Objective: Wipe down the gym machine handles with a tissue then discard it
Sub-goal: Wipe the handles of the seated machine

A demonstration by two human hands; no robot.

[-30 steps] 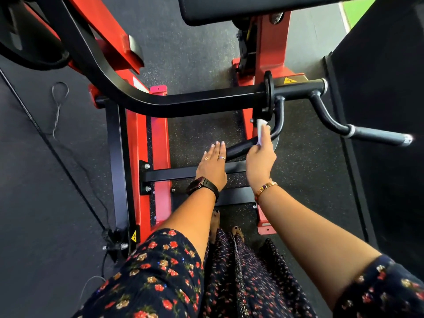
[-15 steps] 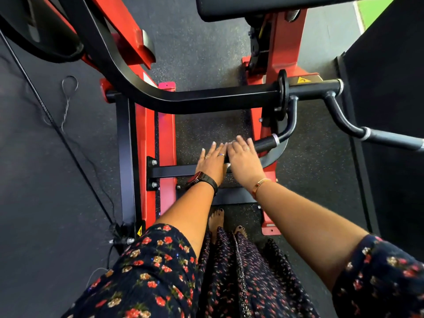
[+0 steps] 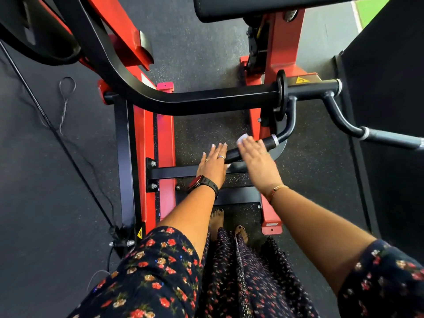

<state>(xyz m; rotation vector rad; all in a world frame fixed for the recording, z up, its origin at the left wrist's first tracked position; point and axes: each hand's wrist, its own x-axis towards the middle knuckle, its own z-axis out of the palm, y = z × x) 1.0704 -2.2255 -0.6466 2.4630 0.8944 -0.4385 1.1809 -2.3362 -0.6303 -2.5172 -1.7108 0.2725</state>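
The near black handle [image 3: 267, 143] of the red gym machine slants down towards me from a curved tube. My right hand [image 3: 257, 159] lies over its grip, motion-blurred, fingers stretched out and pressing a white tissue [image 3: 242, 138] that peeks out past the fingertips. My left hand [image 3: 212, 165] rests flat on the handle's lower end, fingers straight. A second handle [image 3: 390, 137] sticks out to the right, untouched.
The black lever arm [image 3: 206, 103] crosses in front of me above the red frame [image 3: 146, 157]. A black pad [image 3: 252, 8] hangs at the top, a weight plate [image 3: 34, 31] at upper left. A cable [image 3: 66, 99] trails on the dark floor. A black panel [image 3: 390, 65] stands on the right.
My right hand slid down the handle from its upper end, then back up a little; the tissue now shows at its fingertips. My left hand stayed on the lower end.
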